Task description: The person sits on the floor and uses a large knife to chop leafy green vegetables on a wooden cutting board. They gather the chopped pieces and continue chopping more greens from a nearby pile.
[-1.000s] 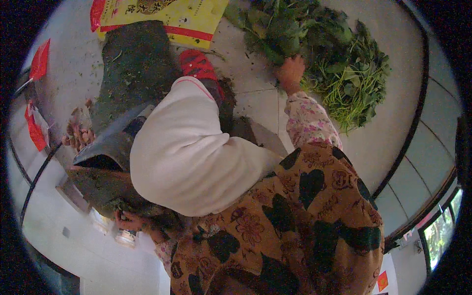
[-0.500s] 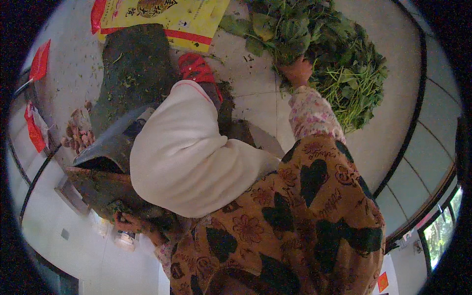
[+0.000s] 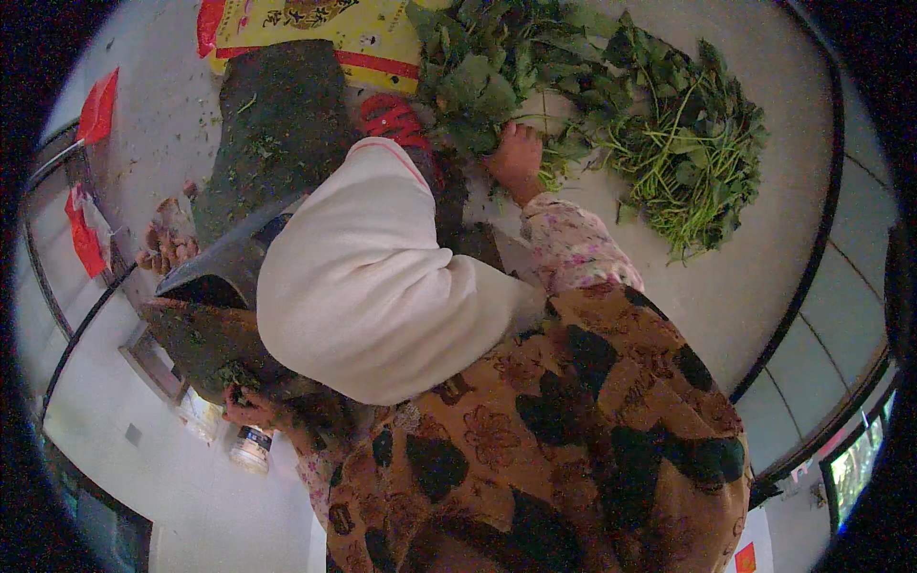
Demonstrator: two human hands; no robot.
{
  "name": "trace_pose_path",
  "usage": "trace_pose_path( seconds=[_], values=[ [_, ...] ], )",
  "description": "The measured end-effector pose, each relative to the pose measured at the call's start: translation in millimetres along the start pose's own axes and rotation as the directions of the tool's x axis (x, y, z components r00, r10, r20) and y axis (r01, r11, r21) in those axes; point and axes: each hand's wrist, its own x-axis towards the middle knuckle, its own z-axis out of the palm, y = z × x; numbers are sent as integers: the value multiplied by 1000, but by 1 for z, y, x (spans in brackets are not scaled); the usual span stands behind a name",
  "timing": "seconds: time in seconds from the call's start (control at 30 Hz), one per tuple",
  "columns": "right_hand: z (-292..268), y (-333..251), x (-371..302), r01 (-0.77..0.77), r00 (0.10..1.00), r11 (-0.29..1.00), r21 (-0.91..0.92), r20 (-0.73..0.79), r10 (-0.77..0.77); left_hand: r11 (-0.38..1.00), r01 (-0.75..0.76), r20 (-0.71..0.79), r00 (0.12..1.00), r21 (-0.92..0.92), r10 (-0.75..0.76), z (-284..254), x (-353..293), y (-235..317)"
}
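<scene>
So the right hand (image 3: 516, 158) is reaching out into the pile of leafy greens (image 3: 611, 105) spread on the pale floor (image 3: 793, 239), fingers curling down into the stems, though I can't tell if it's actually closing on a bunch or just pressing on them. The left hand (image 3: 250, 409) is gripping the near edge of a dark, dirt-flecked sack (image 3: 272, 134) down by the lower left, and part of it is hiding behind a big white bundle (image 3: 373, 286) sitting in the lap.

Risk-wise, I'd say the greens are tangling together, so pulling one handful could be dragging half the pile along and scattering leaves across the floor. The loose patterned sleeve (image 3: 573, 248) is hanging right over the stems too, so it could be snagging bits. And with one hand stretching far forward while the other is holding the sack, that white bundle looks like it could be sliding off sideways. The yellow and red bag (image 3: 315, 33) is sitting just beside the greens, so stray stems may be landing on it.
</scene>
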Motion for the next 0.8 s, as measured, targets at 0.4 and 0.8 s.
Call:
trace_pose_path(
  seconds=[0.4, 0.8],
  values=[
    [-81, 110, 19, -48, 933, 903, 427, 343, -113, 987, 156, -78, 984, -43, -159, 19, -10, 9],
    [-90, 206, 4, -98, 986, 988, -118, -149, 80, 999, 34, 126, 992, 0, -33, 4, 4, -1]
  ],
)
